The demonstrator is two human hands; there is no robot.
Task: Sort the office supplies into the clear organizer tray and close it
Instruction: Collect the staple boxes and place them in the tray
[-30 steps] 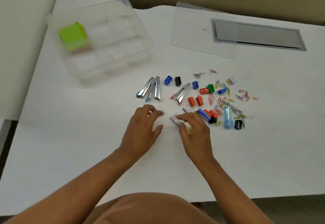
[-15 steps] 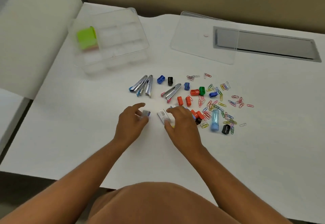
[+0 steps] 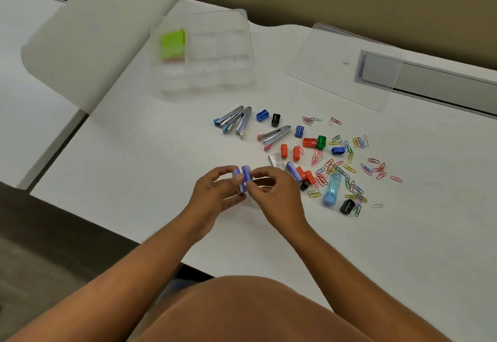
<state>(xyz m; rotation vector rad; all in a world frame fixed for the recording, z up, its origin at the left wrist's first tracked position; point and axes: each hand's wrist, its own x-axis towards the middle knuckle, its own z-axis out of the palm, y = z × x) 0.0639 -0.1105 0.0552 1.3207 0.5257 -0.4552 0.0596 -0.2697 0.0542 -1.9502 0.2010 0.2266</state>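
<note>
Two small blue and white staple boxes (image 3: 242,177) are held side by side just above the table. My left hand (image 3: 215,196) and my right hand (image 3: 274,193) both pinch them between fingertips. Further staple boxes (image 3: 278,161) lie right of my hands. The clear organizer tray (image 3: 207,51) stands at the back left with green sticky notes (image 3: 173,42) in one compartment. Its clear lid (image 3: 341,67) lies flat at the back right. Silver staple removers (image 3: 235,122), coloured sharpeners (image 3: 295,152) and scattered paper clips (image 3: 349,169) cover the middle.
A light blue tube (image 3: 332,189) and a black sharpener (image 3: 347,206) lie among the clips at the right. A grey cable hatch (image 3: 430,78) is set into the desk behind the lid. A white partition (image 3: 94,32) stands left of the tray.
Both hands picked small staple boxes off the table and brought them together between the fingertips. The camera has swung left, shifting the scene to the right.
</note>
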